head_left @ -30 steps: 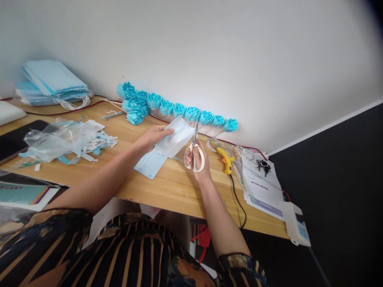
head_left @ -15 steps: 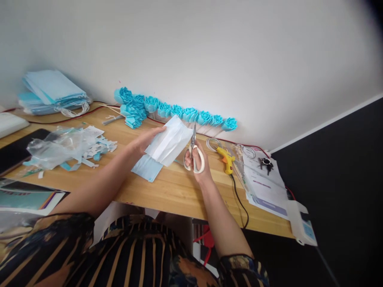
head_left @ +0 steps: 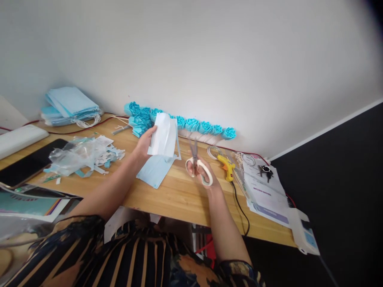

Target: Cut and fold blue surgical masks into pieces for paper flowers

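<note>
My left hand (head_left: pixel 145 141) grips a face mask (head_left: pixel 163 135) by its left edge, its white side towards me. A thin cut strip (head_left: pixel 178 146) hangs along the mask's right edge. In my right hand (head_left: pixel 206 175) is a pair of scissors (head_left: pixel 194 153) with white handles, blades slightly apart and pointing away from me. The blades stand clear of the mask, to its right. Below the held mask, a light blue mask piece (head_left: pixel 155 171) lies on the wooden table (head_left: pixel 179 199). Blue flowers (head_left: pixel 206 127) line the wall behind.
A stack of blue masks (head_left: pixel 72 104) sits at the back left. Nearer are a plastic bag (head_left: pixel 70 157) with cut scraps and a black phone (head_left: pixel 30 163). On the right lie a yellow glue gun (head_left: pixel 228 166) with a cord, papers (head_left: pixel 265 191) and keys (head_left: pixel 265 170).
The scissors have come away from the mask's edge, moving slightly right and towards me, their blades now parted. A strip now hangs from the mask, which has shifted left. The view has shifted a little.
</note>
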The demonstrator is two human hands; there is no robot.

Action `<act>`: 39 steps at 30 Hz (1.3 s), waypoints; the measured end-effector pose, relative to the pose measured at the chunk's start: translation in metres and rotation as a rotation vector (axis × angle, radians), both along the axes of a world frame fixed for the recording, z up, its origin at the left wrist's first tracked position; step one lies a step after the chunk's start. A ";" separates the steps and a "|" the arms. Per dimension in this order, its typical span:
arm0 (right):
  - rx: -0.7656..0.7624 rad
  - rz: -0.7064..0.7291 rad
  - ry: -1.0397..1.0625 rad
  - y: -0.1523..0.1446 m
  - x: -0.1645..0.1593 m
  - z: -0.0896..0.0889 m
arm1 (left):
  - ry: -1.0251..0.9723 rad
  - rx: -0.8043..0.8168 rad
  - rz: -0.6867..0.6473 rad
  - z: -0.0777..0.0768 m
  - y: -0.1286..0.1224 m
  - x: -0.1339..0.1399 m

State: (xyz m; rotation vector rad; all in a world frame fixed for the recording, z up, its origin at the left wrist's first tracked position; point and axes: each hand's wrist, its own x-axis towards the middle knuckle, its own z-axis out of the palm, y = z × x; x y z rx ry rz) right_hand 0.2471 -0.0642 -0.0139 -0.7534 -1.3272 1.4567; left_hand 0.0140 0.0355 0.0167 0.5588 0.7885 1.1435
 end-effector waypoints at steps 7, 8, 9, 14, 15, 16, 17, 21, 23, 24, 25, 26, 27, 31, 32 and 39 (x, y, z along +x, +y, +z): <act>0.148 -0.482 0.268 0.012 0.015 0.001 | 0.105 -0.053 -0.415 -0.007 -0.022 0.014; 0.135 -0.522 0.259 0.013 0.015 0.002 | 0.150 -0.021 -0.450 -0.009 -0.025 0.015; 0.123 -0.546 0.231 0.013 0.016 0.002 | 0.201 0.026 -0.482 -0.011 -0.026 0.016; 0.090 -0.461 -0.051 0.010 0.018 -0.007 | 0.424 0.284 -0.692 -0.017 -0.028 0.017; 0.090 -0.423 -0.097 0.009 0.019 -0.009 | 0.448 0.307 -0.722 -0.017 -0.027 0.017; 0.089 -0.378 -0.140 0.009 0.020 -0.010 | 0.467 0.319 -0.745 -0.016 -0.027 0.017; 0.088 -0.336 -0.177 0.008 0.020 -0.009 | 0.481 0.322 -0.764 -0.016 -0.027 0.017; 0.038 -0.228 -0.288 0.005 0.018 0.000 | 0.473 0.353 -0.767 -0.017 -0.027 0.018; 0.000 -0.234 -0.310 0.004 0.014 0.004 | 0.440 0.365 -0.742 -0.019 -0.026 0.019; -0.010 -0.249 -0.314 0.003 0.013 0.005 | 0.413 0.354 -0.728 -0.020 -0.025 0.018; -0.012 -0.276 -0.306 0.003 0.011 0.005 | 0.369 0.327 -0.718 -0.022 -0.024 0.018; -0.008 -0.308 -0.283 0.002 0.011 0.004 | 0.304 0.286 -0.713 -0.023 -0.022 0.018; -0.006 -0.338 -0.243 0.002 0.010 0.003 | 0.223 0.238 -0.706 -0.024 -0.021 0.018; -0.047 -0.414 0.034 0.006 0.008 -0.005 | -0.026 0.141 -0.646 -0.026 -0.019 0.022; -0.068 -0.424 0.097 0.008 0.006 -0.006 | -0.036 0.172 -0.615 -0.026 -0.019 0.025; -0.156 -0.536 0.298 0.025 0.003 -0.015 | 0.272 0.570 -0.591 -0.035 -0.032 0.038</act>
